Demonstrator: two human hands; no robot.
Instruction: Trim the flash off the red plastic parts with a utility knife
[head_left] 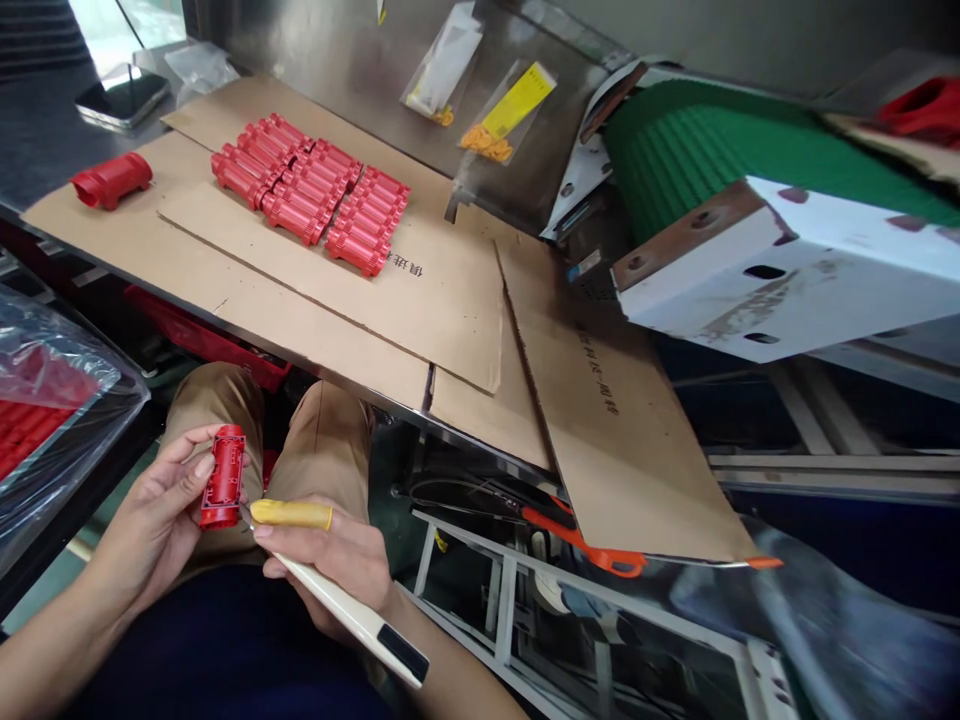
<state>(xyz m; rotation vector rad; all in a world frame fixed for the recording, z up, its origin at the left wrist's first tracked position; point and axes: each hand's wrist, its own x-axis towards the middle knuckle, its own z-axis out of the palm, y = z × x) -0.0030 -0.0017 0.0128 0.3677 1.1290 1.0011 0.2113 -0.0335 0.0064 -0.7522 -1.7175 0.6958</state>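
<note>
My left hand (161, 510) grips a small red plastic tube-shaped part (223, 478) above my lap, thumb and fingers around its side. The part stands nearly upright, with a patterned outline on its face. In my right hand (337, 560) is a white-handled trimming knife (349, 615) with a black end. Its thin metal tip reaches the lower right edge of the red part; whether it touches cannot be made out. A yellow finger cot (292, 514) covers one finger of my right hand.
Rows of similar red parts (300, 190) lie on cardboard (360, 330) over the table. A single red part (112, 181) and a phone (122, 96) are at the left. A green conveyor belt (712, 150) stands right. A plastic-lined bin (52, 420) holds red pieces.
</note>
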